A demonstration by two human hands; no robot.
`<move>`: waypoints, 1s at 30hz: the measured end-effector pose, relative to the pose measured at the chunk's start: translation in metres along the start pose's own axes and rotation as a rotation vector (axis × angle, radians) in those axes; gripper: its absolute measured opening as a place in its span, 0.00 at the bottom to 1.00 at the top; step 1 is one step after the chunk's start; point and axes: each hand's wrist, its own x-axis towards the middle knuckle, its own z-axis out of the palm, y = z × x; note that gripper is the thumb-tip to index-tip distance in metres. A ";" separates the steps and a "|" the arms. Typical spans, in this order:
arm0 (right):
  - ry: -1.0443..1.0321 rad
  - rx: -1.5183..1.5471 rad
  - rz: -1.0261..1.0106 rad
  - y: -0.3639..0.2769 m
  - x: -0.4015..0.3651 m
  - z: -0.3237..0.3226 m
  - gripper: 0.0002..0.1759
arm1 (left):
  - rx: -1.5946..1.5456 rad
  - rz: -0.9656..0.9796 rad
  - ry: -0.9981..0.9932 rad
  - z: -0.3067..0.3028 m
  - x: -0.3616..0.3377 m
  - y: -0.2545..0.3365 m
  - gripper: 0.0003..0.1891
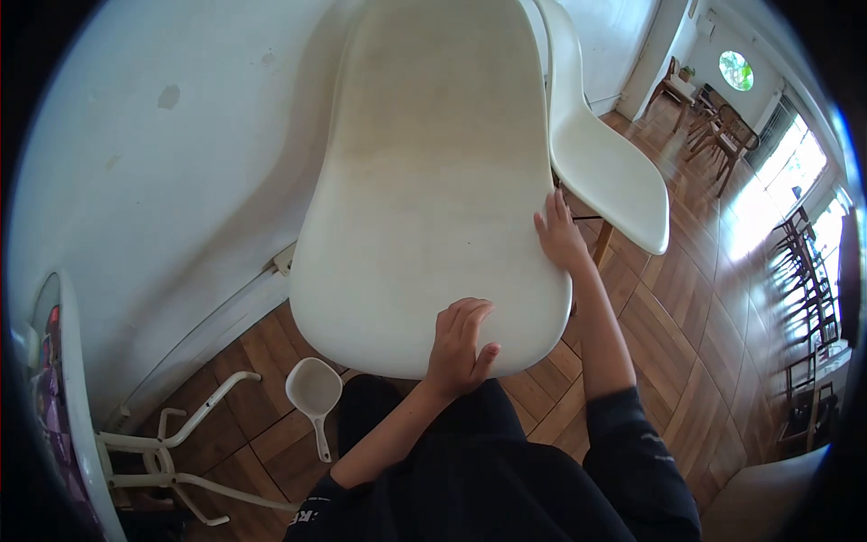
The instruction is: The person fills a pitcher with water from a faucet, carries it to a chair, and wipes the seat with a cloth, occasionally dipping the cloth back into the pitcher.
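A cream-white shell chair (424, 208) fills the middle of the view, its seat towards me and its back against the wall; brownish smudges show on the back. My left hand (459, 348) is over the seat's front edge, empty, with the fingers slightly bent and the thumb apart. At the right edge of the seat lies my right hand (562, 237), its fingers stretched forward along the rim and nothing visible in it. A second white shell chair (610, 167) stands just beyond that hand.
On the wooden floor (673, 339) to my left lies a white dipper (313, 390). Beside it are pale metal legs (172, 443) under a round-edged top (81, 397). A white wall (181, 163) runs along the left. Wooden chairs (727, 135) stand far right.
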 end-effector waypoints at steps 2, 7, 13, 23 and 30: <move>-0.051 -0.034 -0.072 0.001 -0.046 -0.009 0.36 | -0.010 -0.004 0.003 0.001 -0.001 0.000 0.25; -0.113 0.007 0.003 -0.012 -0.076 -0.024 0.36 | -0.021 -0.011 0.000 0.001 -0.001 0.000 0.25; 0.053 0.119 -0.031 0.005 0.039 0.008 0.37 | -0.015 -0.013 0.014 0.001 -0.001 -0.001 0.24; -0.047 -0.015 -0.110 -0.005 -0.072 -0.016 0.33 | -0.050 -0.009 0.019 0.000 -0.001 -0.002 0.24; -0.030 0.176 -0.118 -0.040 -0.203 -0.033 0.36 | -0.059 -0.002 0.014 0.001 0.000 -0.001 0.24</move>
